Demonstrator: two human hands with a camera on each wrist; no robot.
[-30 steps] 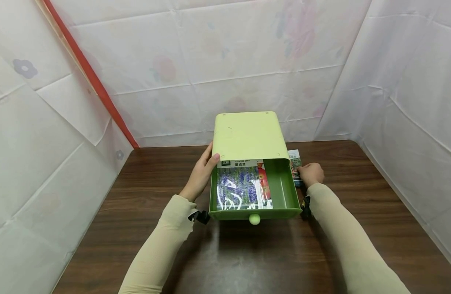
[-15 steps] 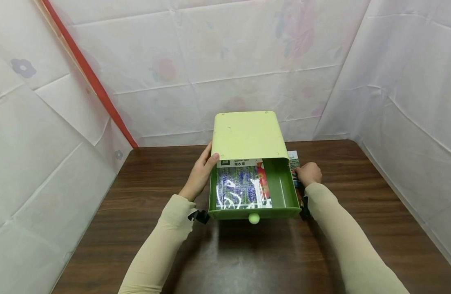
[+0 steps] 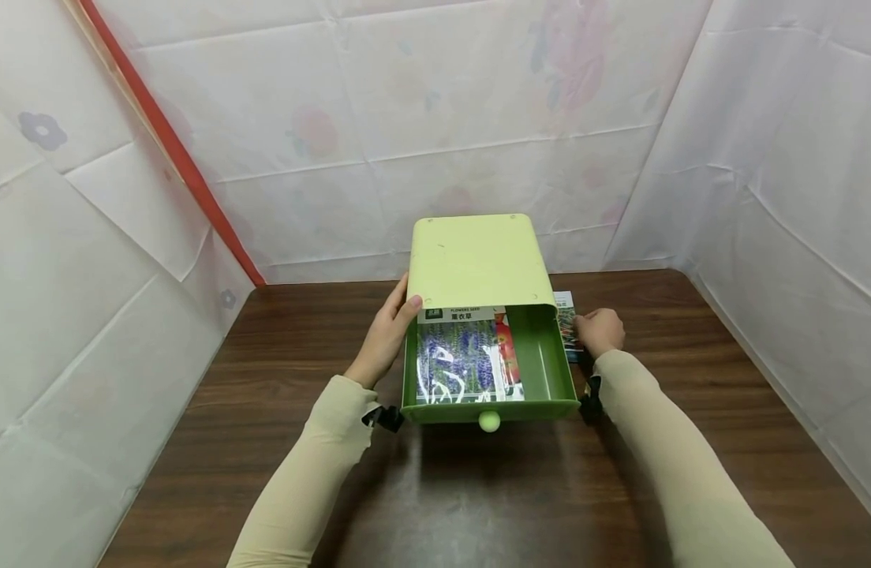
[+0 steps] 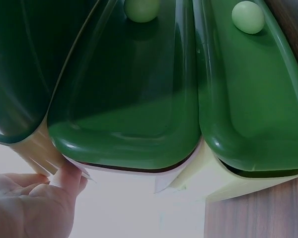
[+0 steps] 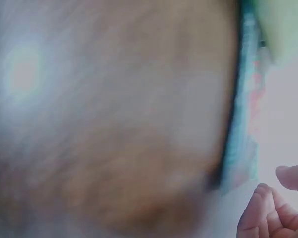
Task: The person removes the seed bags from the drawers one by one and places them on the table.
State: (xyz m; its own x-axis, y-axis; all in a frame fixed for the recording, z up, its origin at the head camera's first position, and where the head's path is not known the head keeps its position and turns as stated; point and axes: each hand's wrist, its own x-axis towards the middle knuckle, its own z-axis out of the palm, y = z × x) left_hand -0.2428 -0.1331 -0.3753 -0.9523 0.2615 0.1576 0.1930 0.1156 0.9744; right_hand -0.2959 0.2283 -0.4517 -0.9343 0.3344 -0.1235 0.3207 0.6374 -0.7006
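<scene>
A light green cabinet (image 3: 481,260) has its dark green top drawer (image 3: 542,371) pulled out. Inside lie a purple-flower seed packet (image 3: 457,359) and, partly under it, a red-pictured packet (image 3: 506,347). My left hand (image 3: 382,339) rests along the cabinet's left side, thumb near its upper front edge; in the left wrist view the hand (image 4: 37,203) is beside the casing. At the cabinet's right, my right hand (image 3: 600,331) is beside another packet (image 3: 566,323), partly hidden by the cabinet. In the right wrist view, thumb and bent fingers of the hand (image 5: 275,213) stand apart, near the packet (image 5: 243,114).
Two closed drawers with round knobs, one drawer (image 4: 134,89) beside another (image 4: 263,84), show in the left wrist view. The cabinet stands on a dark wooden table (image 3: 300,347), with pale sheeting (image 3: 435,126) behind and at both sides. A red strip (image 3: 166,134) crosses the left sheeting.
My right hand has drawn slightly nearer me with the packet beside the cabinet, then shifted a little right, off the packet's edge. My left hand stays against the cabinet.
</scene>
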